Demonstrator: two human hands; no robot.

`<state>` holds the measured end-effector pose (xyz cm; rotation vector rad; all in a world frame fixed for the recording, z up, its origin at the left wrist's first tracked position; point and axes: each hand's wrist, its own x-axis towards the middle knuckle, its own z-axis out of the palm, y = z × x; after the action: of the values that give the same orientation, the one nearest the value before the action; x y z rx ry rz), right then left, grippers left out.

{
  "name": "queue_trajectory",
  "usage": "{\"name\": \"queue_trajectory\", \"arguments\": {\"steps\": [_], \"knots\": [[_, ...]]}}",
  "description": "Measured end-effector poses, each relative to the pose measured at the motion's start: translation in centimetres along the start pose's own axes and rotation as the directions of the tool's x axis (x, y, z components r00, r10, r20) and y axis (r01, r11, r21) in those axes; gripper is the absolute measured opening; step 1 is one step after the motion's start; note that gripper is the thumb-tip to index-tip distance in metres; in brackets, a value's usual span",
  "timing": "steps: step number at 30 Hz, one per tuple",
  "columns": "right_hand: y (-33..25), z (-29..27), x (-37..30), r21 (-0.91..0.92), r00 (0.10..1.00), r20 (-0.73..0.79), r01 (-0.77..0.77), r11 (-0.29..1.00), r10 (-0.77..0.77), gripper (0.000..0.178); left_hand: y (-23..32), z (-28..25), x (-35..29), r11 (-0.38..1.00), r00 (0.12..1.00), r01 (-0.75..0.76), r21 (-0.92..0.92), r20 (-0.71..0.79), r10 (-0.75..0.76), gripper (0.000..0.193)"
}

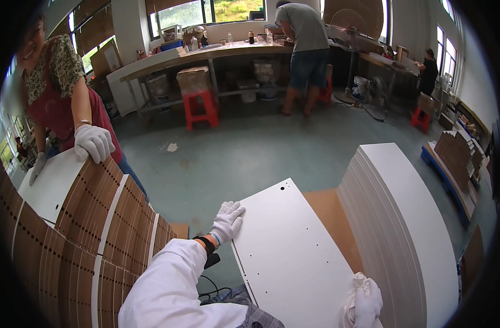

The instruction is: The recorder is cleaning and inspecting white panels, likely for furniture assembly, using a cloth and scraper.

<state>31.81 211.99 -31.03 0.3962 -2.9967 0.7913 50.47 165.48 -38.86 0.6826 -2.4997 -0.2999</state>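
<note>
A white board (291, 246) with small drilled holes lies in front of me, tilted across the view. My left hand (227, 223), in a white knit glove, grips its left edge near the far corner, fingers over the edge. At the board's near right edge is my right hand (365, 302), also gloved. Its fingers are closed on a bunched white cloth (348, 310) resting against the board's surface. Beneath the board, part of a brown cardboard sheet (329, 216) shows. Right beside it rises a tall stack of white boards (400, 202).
On the left stand rows of brown-edged drilled boards (121, 218); a co-worker's gloved hand (94, 143) rests on them. Another person (304, 33) bends over a long workbench (217, 52) at the back. Red stools (199, 109) and a blue pallet (449, 180) stand around.
</note>
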Motion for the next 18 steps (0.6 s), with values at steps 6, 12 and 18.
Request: {"name": "queue_trajectory", "arguments": {"steps": [6,12,18], "knots": [[-0.6,0.2,1.8,0.095,0.955,0.296,0.004,0.996,-0.032,0.036,-1.3,1.5,-1.2,1.000,1.000,-0.025,-0.003,-0.010,0.025,0.040],[1.1,2.6,3.3,0.235,0.958,0.286,-0.070,0.970,0.000,0.034,-1.7,0.4,-1.4,0.999,1.000,0.011,0.031,-0.023,-0.010,0.039],[-2.2,1.8,3.1,-0.188,0.942,0.308,0.198,0.962,-0.133,0.031,-2.5,-0.5,-2.1,0.999,0.995,0.026,0.040,-0.098,-0.022,0.038]]}}
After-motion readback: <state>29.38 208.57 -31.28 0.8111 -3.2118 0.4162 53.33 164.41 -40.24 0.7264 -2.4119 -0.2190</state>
